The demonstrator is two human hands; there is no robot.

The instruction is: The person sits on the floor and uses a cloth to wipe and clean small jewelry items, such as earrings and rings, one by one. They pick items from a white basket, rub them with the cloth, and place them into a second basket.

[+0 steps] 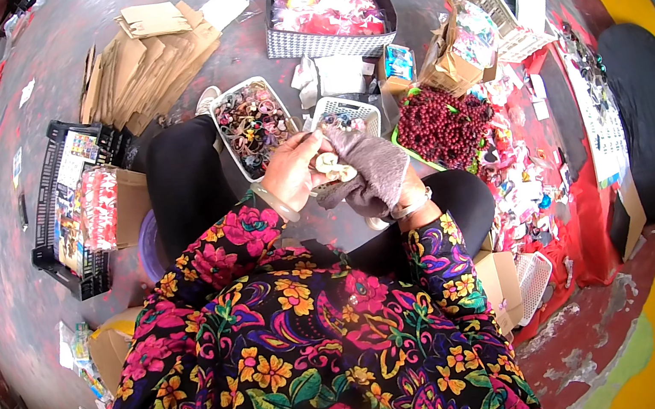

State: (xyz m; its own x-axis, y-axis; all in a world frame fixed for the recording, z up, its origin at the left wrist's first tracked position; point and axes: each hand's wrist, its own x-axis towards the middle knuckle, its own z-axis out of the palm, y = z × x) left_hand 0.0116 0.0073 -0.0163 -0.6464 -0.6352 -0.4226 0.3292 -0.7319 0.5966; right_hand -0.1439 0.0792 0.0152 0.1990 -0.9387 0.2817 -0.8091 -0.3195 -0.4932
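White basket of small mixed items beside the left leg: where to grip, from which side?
Probably best at the far rim of the white basket, from above: it sits open and upright, so that edge offers an exposed lip. In this view the left hand overlaps the near end and the left leg crowds the left side.

my right hand (412, 192) disappears beneath a rumpled grey-brown fabric cloth (368, 165), its fingers out of sight, while the fingers of my left hand (288, 175) cover part of the small cream-coloured rounded pieces (333, 165), their exact kind unclear. the cloth also hides part of a white slatted plastic basket (368, 111). a purple round tub (148, 247) is half lost behind my black-trousered knee (180, 161); nearby, a heap of tiny mixed-colour items (255, 125) is too small to identify singly. the lower edge crops my black floral-patterned top (311, 363).
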